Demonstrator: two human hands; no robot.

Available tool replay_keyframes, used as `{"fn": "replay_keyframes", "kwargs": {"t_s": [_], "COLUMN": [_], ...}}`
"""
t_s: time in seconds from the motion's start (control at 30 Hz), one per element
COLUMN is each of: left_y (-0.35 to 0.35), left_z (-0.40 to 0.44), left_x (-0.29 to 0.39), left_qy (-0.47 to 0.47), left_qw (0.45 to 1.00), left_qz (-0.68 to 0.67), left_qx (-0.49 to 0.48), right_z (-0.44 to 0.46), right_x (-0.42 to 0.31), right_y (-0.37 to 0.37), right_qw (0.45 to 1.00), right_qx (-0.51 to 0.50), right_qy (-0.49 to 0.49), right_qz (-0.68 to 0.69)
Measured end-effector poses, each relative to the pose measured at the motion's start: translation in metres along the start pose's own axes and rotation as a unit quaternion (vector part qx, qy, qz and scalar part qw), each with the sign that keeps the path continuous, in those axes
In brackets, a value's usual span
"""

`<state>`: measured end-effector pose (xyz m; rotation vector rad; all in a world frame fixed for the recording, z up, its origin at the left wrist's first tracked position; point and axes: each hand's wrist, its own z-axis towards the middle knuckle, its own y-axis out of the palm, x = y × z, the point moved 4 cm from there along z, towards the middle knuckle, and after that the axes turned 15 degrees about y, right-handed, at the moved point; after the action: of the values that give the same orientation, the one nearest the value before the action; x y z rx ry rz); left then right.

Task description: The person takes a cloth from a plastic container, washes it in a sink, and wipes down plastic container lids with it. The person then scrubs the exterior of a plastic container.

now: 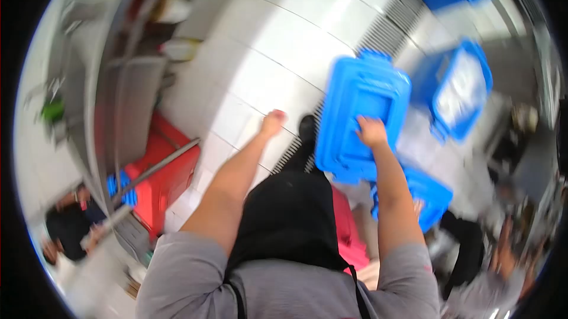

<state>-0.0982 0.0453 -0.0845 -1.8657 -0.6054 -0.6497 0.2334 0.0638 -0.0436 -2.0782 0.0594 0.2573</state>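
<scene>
Steady blue lid (371,85) with right hand (373,133) over middle, cannot tell if gripping; bring left hand (272,124), curled left of lid, cannot tell around what, to edge for balance.

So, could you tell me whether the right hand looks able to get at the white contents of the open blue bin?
Probably, after letting go: the right hand is on the blue lid, but the neighbouring bin is uncovered, its white contents exposed.
</scene>
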Motion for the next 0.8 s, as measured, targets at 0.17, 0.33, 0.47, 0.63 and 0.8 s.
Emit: {"fn": "replay_keyframes", "kwargs": {"t_s": [0.17, 0.33, 0.47, 0.63, 0.8], "left_y": [-0.068, -0.144, -0.126, -0.104, -0.119], "left_z": [-0.057, -0.189, -0.327, -0.504, -0.564], "left_x": [0.087, 0.066, -0.066, -0.128, -0.157], "left_qy": [0.073, 0.003, -0.202, -0.369, -0.513], "left_qw": [0.995, 0.981, 0.938, 0.905, 0.797], "left_qz": [-0.042, -0.065, -0.049, 0.091, -0.229], "left_qx": [0.062, 0.181, 0.278, 0.192, 0.223], "right_z": [-0.063, -0.129, -0.126, -0.085, -0.052], "right_x": [-0.034, -0.017, 0.071, 0.115, 0.012], "right_y": [-0.020, 0.022, 0.140, 0.141, 0.028], "right_qw": [0.993, 0.993, 0.991, 0.914, 0.949], "right_qx": [0.114, 0.052, -0.108, -0.124, 0.210], "right_qy": [0.025, 0.048, -0.040, -0.234, -0.193], "right_qz": [0.032, 0.094, -0.074, -0.309, -0.130]}}
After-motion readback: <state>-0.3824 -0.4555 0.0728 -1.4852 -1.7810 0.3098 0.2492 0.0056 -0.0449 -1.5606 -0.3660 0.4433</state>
